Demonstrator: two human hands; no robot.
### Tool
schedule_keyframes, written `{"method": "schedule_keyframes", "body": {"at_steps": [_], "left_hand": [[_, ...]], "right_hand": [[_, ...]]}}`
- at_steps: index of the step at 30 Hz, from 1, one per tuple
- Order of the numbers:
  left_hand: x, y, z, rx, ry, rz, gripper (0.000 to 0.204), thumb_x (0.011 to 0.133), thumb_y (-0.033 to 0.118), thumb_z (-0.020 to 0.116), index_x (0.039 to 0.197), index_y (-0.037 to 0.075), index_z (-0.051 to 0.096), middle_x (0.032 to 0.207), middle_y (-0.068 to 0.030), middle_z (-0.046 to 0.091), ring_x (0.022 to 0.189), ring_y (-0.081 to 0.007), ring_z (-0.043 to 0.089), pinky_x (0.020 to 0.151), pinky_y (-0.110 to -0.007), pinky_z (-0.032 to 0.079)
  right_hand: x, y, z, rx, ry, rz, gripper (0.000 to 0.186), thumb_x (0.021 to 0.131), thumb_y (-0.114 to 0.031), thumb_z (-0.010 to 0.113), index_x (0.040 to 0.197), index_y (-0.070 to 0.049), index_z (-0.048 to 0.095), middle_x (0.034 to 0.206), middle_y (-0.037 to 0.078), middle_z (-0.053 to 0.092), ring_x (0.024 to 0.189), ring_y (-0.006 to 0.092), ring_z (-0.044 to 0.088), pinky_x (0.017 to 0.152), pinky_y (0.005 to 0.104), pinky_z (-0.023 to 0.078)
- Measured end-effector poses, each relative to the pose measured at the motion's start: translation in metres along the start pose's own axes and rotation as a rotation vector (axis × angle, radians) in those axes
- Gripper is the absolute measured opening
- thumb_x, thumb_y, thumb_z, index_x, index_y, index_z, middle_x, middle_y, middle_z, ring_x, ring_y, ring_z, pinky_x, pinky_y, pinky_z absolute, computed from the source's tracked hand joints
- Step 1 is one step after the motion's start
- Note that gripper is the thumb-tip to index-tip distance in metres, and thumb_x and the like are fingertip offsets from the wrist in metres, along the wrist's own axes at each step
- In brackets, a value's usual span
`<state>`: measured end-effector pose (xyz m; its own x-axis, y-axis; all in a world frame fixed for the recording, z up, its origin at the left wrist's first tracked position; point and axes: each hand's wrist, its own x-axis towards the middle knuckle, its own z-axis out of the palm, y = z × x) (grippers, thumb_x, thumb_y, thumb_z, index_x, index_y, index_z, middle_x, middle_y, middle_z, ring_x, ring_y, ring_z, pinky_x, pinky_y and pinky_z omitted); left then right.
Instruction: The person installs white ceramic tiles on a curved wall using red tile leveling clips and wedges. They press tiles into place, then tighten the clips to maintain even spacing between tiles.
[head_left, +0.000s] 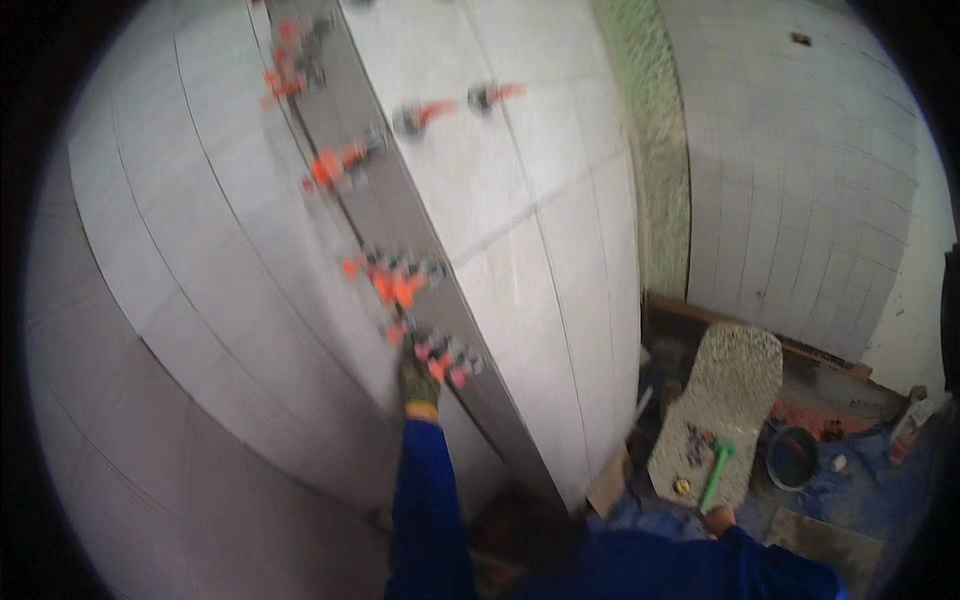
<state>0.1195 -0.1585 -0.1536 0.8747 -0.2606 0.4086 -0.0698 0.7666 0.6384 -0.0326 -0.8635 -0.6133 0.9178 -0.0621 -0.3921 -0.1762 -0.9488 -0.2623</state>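
My left hand (420,385), in an olive glove with a yellow cuff, reaches up to a row of orange-and-grey tile-levelling clips (445,355) on a grey strip (410,210) between white tiled surfaces. Its fingers are blurred among the clips, so their grip is unclear. More clip clusters (390,280) line the strip above it. At the lower right my right hand (718,520) is closed on the handle of a green mallet (716,470), held over a speckled, pale board (715,370). A small round yellow item (682,487) is near the mallet.
Large white tiles (540,250) face me, with two more clips (410,118) high on them. A rough green edge (660,160) adjoins another tiled wall (790,180). At lower right are a dark bucket (790,460), a blue sheet (855,480) and a bottle-like container (910,420).
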Motion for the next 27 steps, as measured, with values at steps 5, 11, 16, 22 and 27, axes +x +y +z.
{"method": "schedule_keyframes", "body": {"at_steps": [5,11,16,22,27], "left_hand": [[0.008,-0.012,0.03,0.237,0.847,0.27,0.028,0.101,0.046,0.057,0.115,0.023,0.064,0.101,0.0005,0.062,0.087,-0.0256,0.058,0.071,-0.047,0.048],[0.011,0.051,-0.089,2.886,0.231,0.042,0.029,0.097,0.032,0.056,0.11,0.011,0.073,0.107,-0.0129,0.072,0.098,-0.0311,0.069,0.079,-0.048,0.056],[-0.004,0.074,-0.158,3.202,0.233,-0.765,0.04,0.099,0.029,0.055,0.13,0.008,0.07,0.137,-0.0126,0.067,0.129,-0.0322,0.061,0.111,-0.044,0.046],[-0.017,0.095,-0.176,3.047,0.147,-0.323,0.049,0.104,0.037,0.05,0.143,0.008,0.058,0.149,-0.0106,0.058,0.138,-0.0308,0.052,0.119,-0.044,0.037],[-0.016,0.066,-0.178,2.33,0.423,0.011,0.056,0.105,0.043,0.05,0.147,0.007,0.052,0.152,-0.0085,0.055,0.137,-0.0266,0.052,0.119,-0.041,0.037]], "right_hand": [[-0.031,0.038,-0.002,0.455,0.022,-0.031,0.039,0.088,-0.031,0.068,0.12,-0.008,0.069,0.105,0.02,0.073,0.095,0.0362,0.07,0.083,0.0493,0.054],[-0.046,0.033,0.0,-0.352,0.099,-0.471,0.034,0.076,-0.011,0.076,0.11,-0.013,0.07,0.09,0.011,0.069,0.083,0.0323,0.068,0.072,0.0462,0.055],[-0.022,-0.001,-0.016,0.824,0.083,0.267,0.032,0.085,-0.036,0.074,0.09,-0.005,0.078,0.077,0.018,0.075,0.07,0.0298,0.075,0.069,0.041,0.06],[0.03,-0.007,-0.036,0.775,0.179,0.377,0.027,0.083,-0.032,0.071,0.096,-0.01,0.079,0.089,0.022,0.076,0.09,0.038,0.074,0.083,0.046,0.059],[0.057,-0.014,-0.047,0.815,0.454,0.465,0.049,0.089,-0.047,0.07,0.109,-0.003,0.073,0.107,0.027,0.073,0.1,0.0405,0.072,0.09,0.0472,0.056]]}}
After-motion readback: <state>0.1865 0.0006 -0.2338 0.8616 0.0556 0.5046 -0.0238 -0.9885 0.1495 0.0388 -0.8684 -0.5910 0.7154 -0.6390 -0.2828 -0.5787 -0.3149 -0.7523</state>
